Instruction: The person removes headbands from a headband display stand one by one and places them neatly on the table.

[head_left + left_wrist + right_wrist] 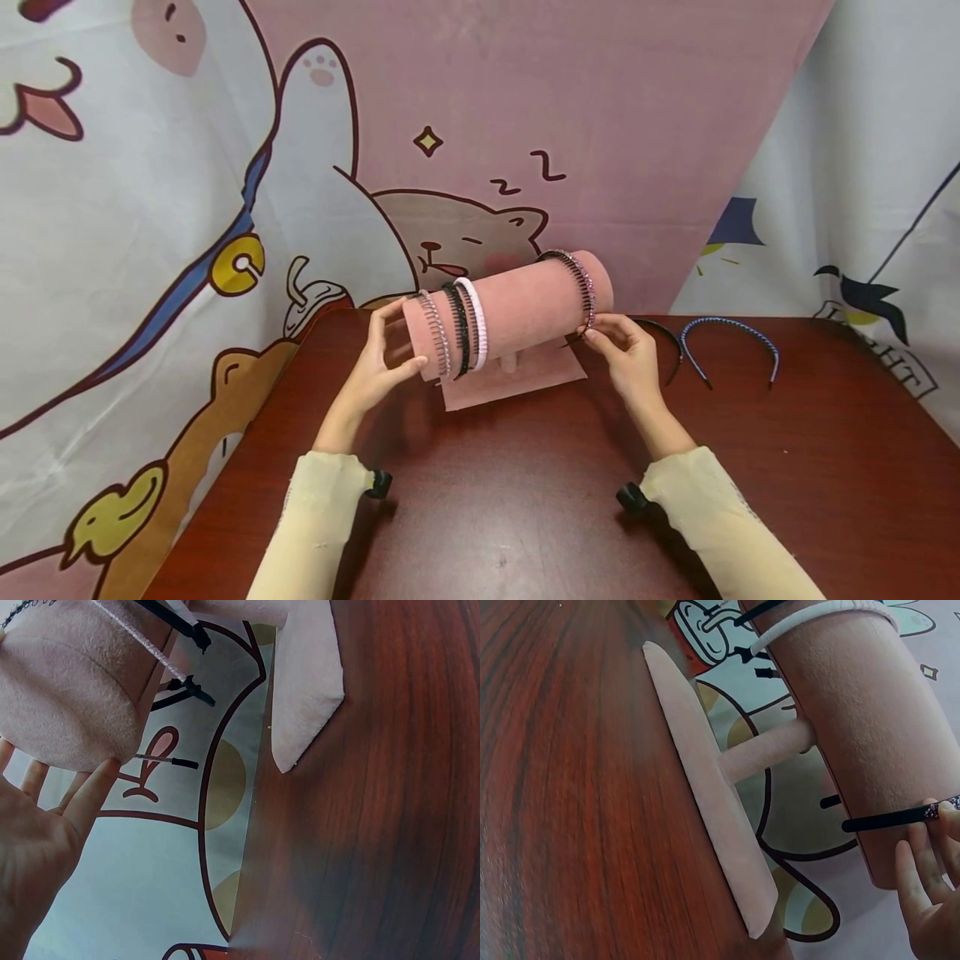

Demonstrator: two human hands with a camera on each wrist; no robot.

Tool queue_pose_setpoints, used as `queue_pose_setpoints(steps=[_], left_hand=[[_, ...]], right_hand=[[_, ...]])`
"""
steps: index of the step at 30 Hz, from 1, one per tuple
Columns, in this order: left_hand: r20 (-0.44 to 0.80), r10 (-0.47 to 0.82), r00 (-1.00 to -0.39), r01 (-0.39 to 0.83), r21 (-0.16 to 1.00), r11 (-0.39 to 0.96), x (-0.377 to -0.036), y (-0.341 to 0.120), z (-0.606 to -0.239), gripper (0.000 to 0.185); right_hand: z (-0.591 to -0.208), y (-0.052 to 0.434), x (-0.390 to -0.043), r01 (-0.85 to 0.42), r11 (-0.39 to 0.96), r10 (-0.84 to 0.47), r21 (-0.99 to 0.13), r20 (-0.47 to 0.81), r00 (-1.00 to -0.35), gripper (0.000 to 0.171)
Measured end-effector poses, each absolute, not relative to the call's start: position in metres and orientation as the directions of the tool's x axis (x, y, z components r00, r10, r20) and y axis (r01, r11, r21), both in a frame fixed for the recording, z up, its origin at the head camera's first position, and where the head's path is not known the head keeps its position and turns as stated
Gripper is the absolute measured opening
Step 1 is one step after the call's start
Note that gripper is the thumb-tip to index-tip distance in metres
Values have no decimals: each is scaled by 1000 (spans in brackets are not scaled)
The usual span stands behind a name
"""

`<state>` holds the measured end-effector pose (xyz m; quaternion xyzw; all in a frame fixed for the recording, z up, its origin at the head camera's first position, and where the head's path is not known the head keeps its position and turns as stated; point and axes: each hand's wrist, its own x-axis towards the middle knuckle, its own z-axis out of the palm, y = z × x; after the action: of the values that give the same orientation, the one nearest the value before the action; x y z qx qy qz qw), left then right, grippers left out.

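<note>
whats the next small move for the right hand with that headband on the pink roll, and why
Probably slide the purple-beaded headband leftward along the pink roll toward the other three. The right hand pinches its lower tip, it sits at the roll's very right end, and the left hand steadies the opposite end.

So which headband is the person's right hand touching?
Find the pink roll on its stand on the brown table. Three headbands crowd one end; the right hand pinches the purple headband, alone at the other end.
</note>
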<state>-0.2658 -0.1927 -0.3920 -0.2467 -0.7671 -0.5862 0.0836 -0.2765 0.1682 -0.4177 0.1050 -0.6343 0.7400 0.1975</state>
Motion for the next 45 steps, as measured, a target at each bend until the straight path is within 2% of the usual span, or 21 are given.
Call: queue_pose_setpoints(steps=[9, 18, 24, 34, 45], left_hand=[[426, 274, -862, 482, 856, 185, -265, -192, -392, 85], [441, 275, -854, 493, 854, 163, -266, -193, -394, 85], [450, 269, -851, 496, 858, 136, -266, -193, -395, 86], [448, 275, -851, 497, 856, 143, -264, -192, -393, 86], [459, 256, -851, 508, 844, 175, -265, -194, -391, 85]], right_hand=[[-416, 177, -275, -408, -84, 221, -909, 382, -897, 16], [-417, 184, -278, -372, -129, 256, -919, 331, -908, 15], [-418, 189, -281, -402, -134, 298, -906, 350, -888, 10], [-419, 211, -285, -449, -202, 415, -871, 339, -844, 16], [-409, 250, -263, -463, -123, 456, -878, 364, -812, 14]])
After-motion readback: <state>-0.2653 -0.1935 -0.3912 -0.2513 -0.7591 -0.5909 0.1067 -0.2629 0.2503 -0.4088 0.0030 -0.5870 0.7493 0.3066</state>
